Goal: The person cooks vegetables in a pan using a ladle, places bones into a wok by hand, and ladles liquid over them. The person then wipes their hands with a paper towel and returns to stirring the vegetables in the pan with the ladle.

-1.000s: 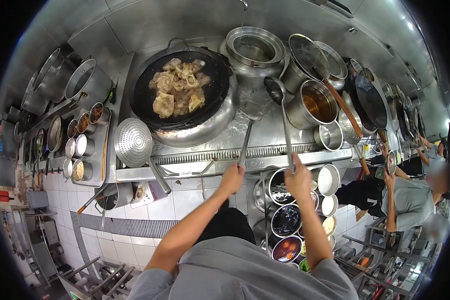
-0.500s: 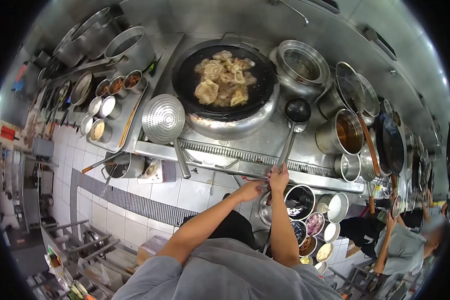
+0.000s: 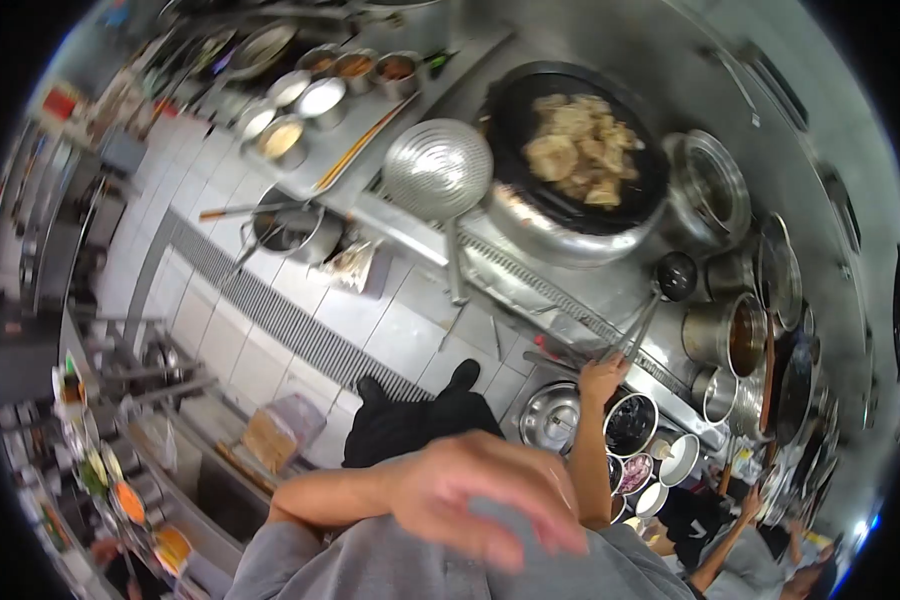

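Note:
Raised in front of my chest, my left hand (image 3: 490,490) is blurred, with thumb and fingers apart and nothing between them. My right hand (image 3: 605,380) is closed around the long handle of a ladle (image 3: 676,275) at the front edge of the stove. The ladle's dark bowl rests over the steel stove top, right of the wok. Pale browned meat pieces (image 3: 585,150) lie heaped in the black wok (image 3: 510,110). Left of the wok, a perforated skimmer (image 3: 438,168) lies with its handle over the stove's front edge.
Ingredient cups stand on a tray (image 3: 310,185) at the left. A pot (image 3: 305,235) sits below it. A lidded pot (image 3: 710,190) and a pot of brown liquid (image 3: 725,335) are at the right. Ingredient bowls (image 3: 630,425) stand by my right arm. A co-worker's arm (image 3: 725,545) shows lower right.
My left hand has come away from near the ladle handle and up towards my chest. My right hand still holds the ladle. The camera view has turned, tilting the stove.

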Available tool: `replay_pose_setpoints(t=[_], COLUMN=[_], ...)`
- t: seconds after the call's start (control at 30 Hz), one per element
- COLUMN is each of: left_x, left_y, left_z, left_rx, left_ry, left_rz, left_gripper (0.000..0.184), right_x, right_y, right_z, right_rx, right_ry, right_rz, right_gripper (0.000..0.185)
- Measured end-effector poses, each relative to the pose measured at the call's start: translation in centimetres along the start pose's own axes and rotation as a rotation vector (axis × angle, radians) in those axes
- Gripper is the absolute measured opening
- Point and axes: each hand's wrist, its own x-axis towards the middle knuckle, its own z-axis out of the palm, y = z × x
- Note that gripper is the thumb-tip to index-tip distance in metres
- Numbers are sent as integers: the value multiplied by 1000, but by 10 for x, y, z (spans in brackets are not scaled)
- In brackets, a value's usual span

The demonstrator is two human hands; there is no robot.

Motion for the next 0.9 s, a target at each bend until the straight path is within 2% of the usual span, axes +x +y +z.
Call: replay_pose_setpoints(t=[0.03, 0.1, 0.13, 0.2, 0.27, 0.33, 0.4, 0.43, 0.5, 0.6, 0.63, 0.7, 0.73, 0.8, 0.83, 0.9], left_x=[-3, -11, -17, -32, -56, -79, -97, -114, -154, -183, -193, -212, -218, -228, -234, -246], left_y=[13, 15, 20, 40, 77, 109, 135, 147, 168, 193, 204, 228, 237, 252, 258, 272], left_z=[10, 38, 41, 39, 37, 19, -8, -9, -5, -17, -19, -22, -22, -27, -39, -69], left_rx=[-81, -314, -303, -344, -389, -425, -201, -188, -117, -39, -9, -100, -82, -176, -167, -34], left_ry=[-41, 21, 51, 19, 49, 82, -44, -46, 139, 78, 94, 146, 158, 370, 378, 229], left_rz=[123, 529, 548, 820, 874, 935, 1156, 1171, 1020, 1070, 1087, 973, 987, 1043, 1059, 1146], left_gripper=[28, 46, 46, 37, 36, 35, 29, 29, 20, 15, 15, 16, 16, 16, 16, 16], right_x=[2, 8, 0, -20, -44, -78, -120, -141, -187, -259, -278, -306, -313, -321, -322, -322], right_y=[9, 14, 2, -32, -62, -105, -146, -169, -211, -275, -295, -332, -348, -380, -397, -432], right_z=[9, 18, 7, -19, -31, -42, -31, -25, -5, 23, 29, 43, 50, 64, 72, 84], right_rx=[-61, -82, -48, -168, -35, 7, 111, 149, 224, 361, 367, 449, 451, 448, 424, 419], right_ry=[5, 31, 48, 174, 429, 433, 382, 291, 127, -218, -237, -380, -394, -628, -657, -659], right_rz=[-29, -32, 1, -137, -346, -480, -544, -681, -888, -1031, -1063, -1220, -1241, -1231, -1249, -1277], right_gripper=[71, 71, 70, 67, 57, 53, 48, 49, 49, 47, 47, 48, 48, 48, 49, 49])
